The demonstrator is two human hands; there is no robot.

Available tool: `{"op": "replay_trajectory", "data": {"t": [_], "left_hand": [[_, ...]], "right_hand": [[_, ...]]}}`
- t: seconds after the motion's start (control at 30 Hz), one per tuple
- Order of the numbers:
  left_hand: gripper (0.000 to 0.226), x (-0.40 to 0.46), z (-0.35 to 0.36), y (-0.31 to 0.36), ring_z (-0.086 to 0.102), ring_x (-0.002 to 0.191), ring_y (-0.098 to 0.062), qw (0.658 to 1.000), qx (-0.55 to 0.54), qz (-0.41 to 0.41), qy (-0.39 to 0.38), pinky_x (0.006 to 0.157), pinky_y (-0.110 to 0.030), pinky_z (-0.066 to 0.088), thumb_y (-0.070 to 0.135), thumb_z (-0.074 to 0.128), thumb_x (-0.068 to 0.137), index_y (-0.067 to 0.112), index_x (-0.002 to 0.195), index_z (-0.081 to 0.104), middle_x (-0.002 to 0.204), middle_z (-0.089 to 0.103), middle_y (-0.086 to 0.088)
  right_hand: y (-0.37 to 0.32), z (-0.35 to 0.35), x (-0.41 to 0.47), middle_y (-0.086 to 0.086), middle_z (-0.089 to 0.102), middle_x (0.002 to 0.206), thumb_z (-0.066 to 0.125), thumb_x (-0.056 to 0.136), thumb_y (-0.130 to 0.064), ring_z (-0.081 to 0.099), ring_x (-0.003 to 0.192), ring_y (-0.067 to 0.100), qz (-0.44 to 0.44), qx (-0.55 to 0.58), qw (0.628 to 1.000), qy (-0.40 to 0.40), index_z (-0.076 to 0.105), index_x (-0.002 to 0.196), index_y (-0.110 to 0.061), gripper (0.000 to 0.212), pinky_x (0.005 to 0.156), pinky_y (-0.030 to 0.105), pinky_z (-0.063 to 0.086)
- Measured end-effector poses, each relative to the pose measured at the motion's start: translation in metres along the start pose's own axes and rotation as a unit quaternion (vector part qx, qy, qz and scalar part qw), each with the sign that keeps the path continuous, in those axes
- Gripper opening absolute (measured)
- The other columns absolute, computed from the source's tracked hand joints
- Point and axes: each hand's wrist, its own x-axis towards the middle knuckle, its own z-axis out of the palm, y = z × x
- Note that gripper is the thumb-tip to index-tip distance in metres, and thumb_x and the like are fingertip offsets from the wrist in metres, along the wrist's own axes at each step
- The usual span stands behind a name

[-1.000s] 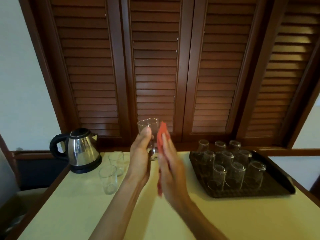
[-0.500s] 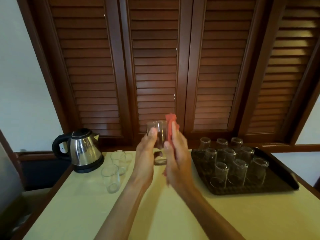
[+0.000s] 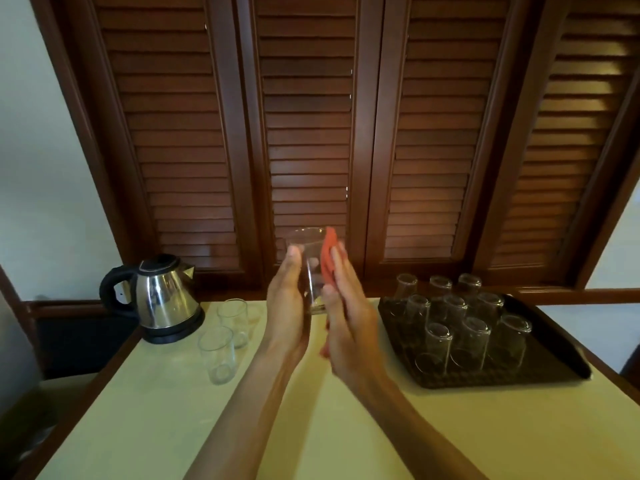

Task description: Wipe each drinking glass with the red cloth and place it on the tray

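I hold a clear drinking glass [image 3: 310, 249] upright above the table's middle. My left hand [image 3: 287, 306] grips it from the left, thumb up along its wall. My right hand [image 3: 349, 317] holds the red cloth [image 3: 328, 259] in its palm under the thumb and presses it flat against the glass's right side. Cloth ends stick out above the fingers and below the palm. The dark tray [image 3: 557, 348] lies to the right with several glasses [image 3: 471, 337] standing upside down on it. Two more upright glasses [image 3: 217, 353] [image 3: 233, 318] stand on the table at the left.
A steel electric kettle [image 3: 162, 299] sits at the table's back left corner. The cream table [image 3: 166, 431] has a dark wooden edge, and brown louvred shutters stand behind it. The tray's right end reaches near the table's right edge.
My right hand with the cloth has closed in against the glass and slid up its side. Both hands shifted slightly right; the glass stays upright.
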Motion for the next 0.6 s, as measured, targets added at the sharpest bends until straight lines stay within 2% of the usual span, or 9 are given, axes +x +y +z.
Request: {"op": "replay_trajectory", "data": {"t": [0.1, 0.17, 0.23, 0.3, 0.33, 0.4, 0.43, 0.5, 0.6], "left_hand": [[0.045, 0.004, -0.001, -0.003, 0.071, 0.117, -0.019, 0.999, 0.032, 0.0, -0.009, 0.099, -0.036, 0.055, 0.045, 0.04, 0.107, 0.019, 0.129, 0.069, 0.124, 0.074, -0.009], [0.044, 0.005, 0.003, -0.009, 0.068, 0.121, -0.015, 0.997, 0.064, -0.019, -0.026, 0.1, -0.035, 0.054, 0.043, 0.034, 0.111, 0.024, 0.133, 0.067, 0.126, 0.074, -0.003], [0.046, 0.007, 0.006, -0.009, 0.07, 0.118, -0.012, 0.997, 0.055, -0.044, -0.033, 0.09, -0.028, 0.056, 0.046, 0.032, 0.111, 0.025, 0.135, 0.066, 0.127, 0.074, -0.001], [0.048, 0.009, 0.006, -0.005, 0.07, 0.117, -0.012, 0.997, 0.052, -0.056, -0.03, 0.087, -0.025, 0.058, 0.049, 0.035, 0.11, 0.024, 0.136, 0.066, 0.125, 0.075, 0.0], [0.048, 0.009, 0.004, -0.003, 0.069, 0.12, -0.013, 0.996, 0.061, -0.058, -0.029, 0.094, -0.029, 0.057, 0.051, 0.038, 0.108, 0.024, 0.135, 0.067, 0.125, 0.075, 0.001], [0.047, 0.001, -0.003, -0.007, 0.066, 0.125, -0.015, 0.995, 0.063, -0.07, -0.021, 0.11, -0.04, 0.05, 0.051, 0.043, 0.106, 0.023, 0.134, 0.068, 0.127, 0.074, -0.001], [0.046, -0.008, -0.006, -0.013, 0.066, 0.124, -0.016, 0.995, 0.061, -0.072, -0.015, 0.111, -0.042, 0.049, 0.05, 0.043, 0.106, 0.022, 0.133, 0.069, 0.127, 0.074, -0.001], [0.042, -0.033, -0.013, -0.026, 0.069, 0.119, -0.011, 0.996, 0.063, -0.065, -0.018, 0.098, -0.036, 0.057, 0.048, 0.043, 0.104, 0.028, 0.13, 0.07, 0.125, 0.075, 0.003], [0.032, -0.062, -0.012, -0.04, 0.069, 0.112, -0.002, 0.993, 0.07, -0.086, -0.027, 0.082, -0.026, 0.058, 0.053, 0.044, 0.098, 0.05, 0.118, 0.068, 0.122, 0.074, 0.014]], "right_hand": [[0.013, -0.001, -0.007, -0.013, 0.017, 0.167, 0.031, 0.105, -0.041, 0.015, 0.155, 0.009, -0.027, -0.059, 0.998, 0.002, 0.024, 0.157, -0.026, 0.055, 0.125, 0.043, 0.022], [0.015, -0.009, 0.02, -0.017, 0.019, 0.166, 0.033, 0.105, -0.042, 0.023, 0.154, 0.017, -0.008, -0.05, 0.998, 0.028, 0.025, 0.158, -0.026, 0.057, 0.121, 0.053, 0.03], [0.014, -0.019, 0.042, -0.023, 0.022, 0.163, 0.036, 0.104, -0.041, 0.029, 0.152, 0.017, -0.015, -0.044, 0.998, 0.033, 0.024, 0.158, -0.029, 0.056, 0.117, 0.057, 0.036], [0.009, -0.017, 0.034, -0.015, 0.022, 0.164, 0.036, 0.104, -0.038, 0.019, 0.153, 0.006, -0.007, -0.052, 0.998, 0.017, 0.022, 0.157, -0.026, 0.056, 0.124, 0.046, 0.026], [0.008, -0.013, 0.022, -0.013, 0.019, 0.165, 0.035, 0.105, -0.037, 0.015, 0.154, 0.004, 0.001, -0.068, 0.998, 0.006, 0.021, 0.157, -0.026, 0.055, 0.126, 0.039, 0.021], [0.009, -0.004, -0.014, -0.008, 0.015, 0.167, 0.032, 0.106, -0.032, 0.01, 0.155, 0.008, -0.022, -0.138, 0.99, -0.014, 0.021, 0.156, -0.026, 0.052, 0.126, 0.028, 0.012], [0.012, -0.002, -0.031, -0.005, 0.015, 0.168, 0.032, 0.106, -0.029, 0.01, 0.156, 0.012, -0.049, -0.16, 0.986, -0.022, 0.022, 0.156, -0.023, 0.051, 0.125, 0.026, 0.011], [0.021, -0.009, -0.045, -0.002, 0.016, 0.168, 0.032, 0.107, -0.029, 0.011, 0.156, 0.016, -0.072, -0.146, 0.987, -0.011, 0.025, 0.157, -0.019, 0.052, 0.126, 0.031, 0.014], [0.016, -0.022, -0.039, -0.012, 0.019, 0.167, 0.032, 0.105, -0.036, 0.012, 0.154, 0.005, 0.032, -0.053, 0.998, 0.02, 0.022, 0.157, -0.027, 0.053, 0.126, 0.039, 0.02]]}}
